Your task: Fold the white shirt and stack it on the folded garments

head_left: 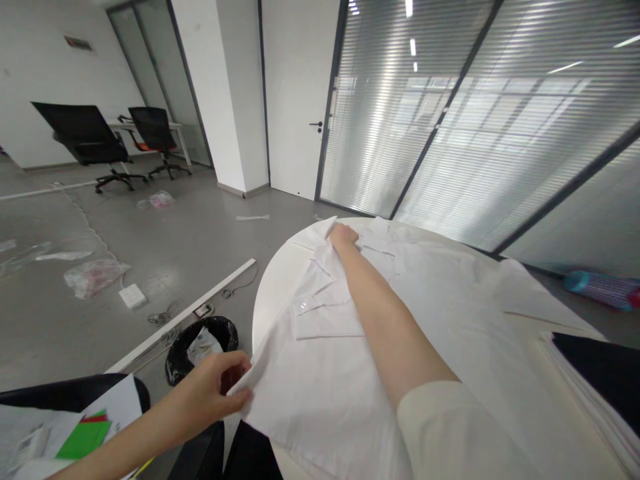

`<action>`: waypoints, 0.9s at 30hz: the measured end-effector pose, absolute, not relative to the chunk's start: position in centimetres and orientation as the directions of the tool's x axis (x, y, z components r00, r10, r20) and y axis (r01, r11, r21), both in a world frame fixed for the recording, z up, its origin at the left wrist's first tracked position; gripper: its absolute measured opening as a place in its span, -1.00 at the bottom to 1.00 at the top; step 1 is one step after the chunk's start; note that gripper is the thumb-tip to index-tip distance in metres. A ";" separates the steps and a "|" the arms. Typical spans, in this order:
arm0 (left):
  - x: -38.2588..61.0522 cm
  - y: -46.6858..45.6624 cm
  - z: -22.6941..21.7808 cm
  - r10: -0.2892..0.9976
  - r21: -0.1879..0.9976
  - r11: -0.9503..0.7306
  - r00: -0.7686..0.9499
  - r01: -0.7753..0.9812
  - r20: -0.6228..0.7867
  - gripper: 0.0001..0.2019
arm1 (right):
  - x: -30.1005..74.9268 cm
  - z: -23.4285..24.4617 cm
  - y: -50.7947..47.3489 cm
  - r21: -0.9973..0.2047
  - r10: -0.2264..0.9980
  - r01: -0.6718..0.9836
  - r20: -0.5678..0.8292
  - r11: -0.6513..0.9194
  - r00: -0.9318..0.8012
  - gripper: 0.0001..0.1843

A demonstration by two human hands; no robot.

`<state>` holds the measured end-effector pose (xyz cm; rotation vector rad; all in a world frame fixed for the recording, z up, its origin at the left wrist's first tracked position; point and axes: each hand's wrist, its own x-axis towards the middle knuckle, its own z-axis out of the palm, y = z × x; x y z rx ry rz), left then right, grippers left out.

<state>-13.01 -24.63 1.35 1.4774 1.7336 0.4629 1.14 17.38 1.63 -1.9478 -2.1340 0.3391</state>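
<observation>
Head view: left hand (207, 390) and right hand (343, 236) pinch the white garment (325, 380); uneven pulling could crease it between their fingers.

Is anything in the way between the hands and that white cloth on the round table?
Nothing that I can see. The left hand already pinches the white cloth at its near left edge, and the right hand grips it toward the table's far side.
</observation>
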 end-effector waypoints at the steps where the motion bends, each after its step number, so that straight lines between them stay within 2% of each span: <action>1: -12.8 -24.5 1.7 0.950 0.700 0.240 -0.014 0.673 -0.313 -0.89 | 1.4 1.8 17.6 -0.330 0.997 0.940 0.024 0.082 -0.079 -0.61; 6: -10.6 -24.1 4.6 0.986 0.721 0.110 0.014 0.685 -0.164 -0.94 | 4.1 3.1 19.0 -0.381 0.999 0.924 0.028 0.038 -0.029 -0.58; 9: -8.3 -24.2 6.5 0.991 0.745 -0.077 0.135 0.662 -0.018 -0.85 | 7.1 3.6 20.1 -0.406 1.000 0.914 -0.003 0.013 -0.015 -0.59; 11: -6.6 -24.3 7.8 0.959 0.720 -0.222 0.283 0.657 0.037 -0.75 | 9.4 3.5 20.7 -0.415 1.000 0.910 -0.013 -0.001 -0.005 -0.58; 14: -4.1 -24.4 9.0 0.839 0.614 -0.463 0.540 0.639 0.070 -0.68 | 12.9 2.5 21.0 -0.415 1.000 0.910 -0.019 -0.023 0.016 -0.54; 18: -1.5 -23.9 8.6 0.637 0.415 -0.716 0.769 0.561 0.060 -0.90 | 16.3 0.6 20.9 -0.406 0.999 0.913 -0.025 -0.043 0.036 -0.50; 22: -0.1 -23.3 7.0 0.542 0.295 -0.819 0.833 0.493 0.111 -0.86 | 17.6 -0.4 21.0 -0.404 0.999 0.914 -0.016 -0.040 0.037 -0.52; 27: 0.7 -23.3 5.4 0.568 0.320 -0.813 0.784 0.487 0.250 -0.92 | 17.9 -0.6 21.0 -0.410 1.000 0.912 -0.008 -0.025 0.024 -0.58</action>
